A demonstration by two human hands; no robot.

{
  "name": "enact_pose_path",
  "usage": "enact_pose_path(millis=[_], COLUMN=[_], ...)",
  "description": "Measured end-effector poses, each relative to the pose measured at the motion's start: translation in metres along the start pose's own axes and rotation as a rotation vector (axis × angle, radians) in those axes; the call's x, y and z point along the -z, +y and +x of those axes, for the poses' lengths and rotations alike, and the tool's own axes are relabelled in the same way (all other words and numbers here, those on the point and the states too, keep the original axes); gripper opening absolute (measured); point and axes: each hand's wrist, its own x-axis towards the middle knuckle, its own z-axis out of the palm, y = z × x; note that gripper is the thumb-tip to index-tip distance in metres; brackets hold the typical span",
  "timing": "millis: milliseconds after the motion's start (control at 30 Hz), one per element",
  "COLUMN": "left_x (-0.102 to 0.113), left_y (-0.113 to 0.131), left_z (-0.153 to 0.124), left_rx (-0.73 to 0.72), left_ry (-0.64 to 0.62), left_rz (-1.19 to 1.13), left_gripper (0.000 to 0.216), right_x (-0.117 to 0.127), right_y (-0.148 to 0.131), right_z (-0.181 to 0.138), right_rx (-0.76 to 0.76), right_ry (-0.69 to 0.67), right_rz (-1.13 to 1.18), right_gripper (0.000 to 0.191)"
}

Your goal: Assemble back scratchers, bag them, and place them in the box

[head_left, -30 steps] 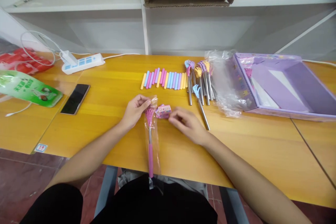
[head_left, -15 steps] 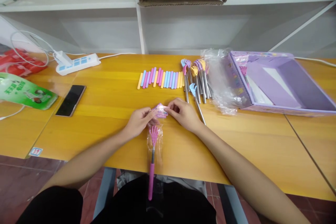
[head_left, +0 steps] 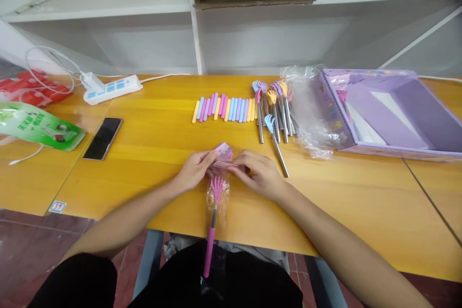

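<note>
My left hand (head_left: 197, 168) is closed on a purple printed card (head_left: 224, 150). Between the fingers of my right hand (head_left: 260, 171) is the edge of a thin card (head_left: 224, 164), just below the purple one. Under both hands a pink back scratcher (head_left: 217, 187), with a hand-shaped head and pink handle, lies in a clear plastic bag (head_left: 225, 202) that reaches past the table's edge. The bag's top is hidden by my fingers and the cards. A blue-headed back scratcher (head_left: 276, 144) without a coloured handle lies just beyond my right hand.
Several coloured handle tubes (head_left: 225, 108) lie in a row behind my hands. Beside them are handleless scratchers (head_left: 279, 106), clear bags (head_left: 310, 115) and a purple box (head_left: 397, 120). A phone (head_left: 103, 138), power strip (head_left: 115, 87) and green packet (head_left: 46, 126) are on the left.
My right hand has drawn a thin card down and toward me, apart from the purple card in my left hand. The whole view has shifted slightly.
</note>
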Motion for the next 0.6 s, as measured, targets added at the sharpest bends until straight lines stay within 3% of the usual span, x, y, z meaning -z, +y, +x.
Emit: enact_pose_path(millis=[133, 267, 600], left_x=[-0.003, -0.003, -0.004], left_y=[-0.002, -0.002, -0.004], left_z=[-0.002, -0.002, 0.000], left_rx=[-0.026, -0.053, -0.079], left_ry=[-0.050, -0.130, -0.210], left_rz=[-0.133, -0.059, -0.008], left_gripper=[0.077, 0.057, 0.047], right_x=[-0.006, -0.003, -0.001], right_y=[0.007, 0.011, 0.012], right_z=[0.001, 0.001, 0.000], right_rx=[-0.068, -0.135, -0.078], right_ry=[0.085, 0.084, 0.074], right_rz=[-0.085, -0.096, -0.219], right_gripper=[0.007, 0.006, 0.018])
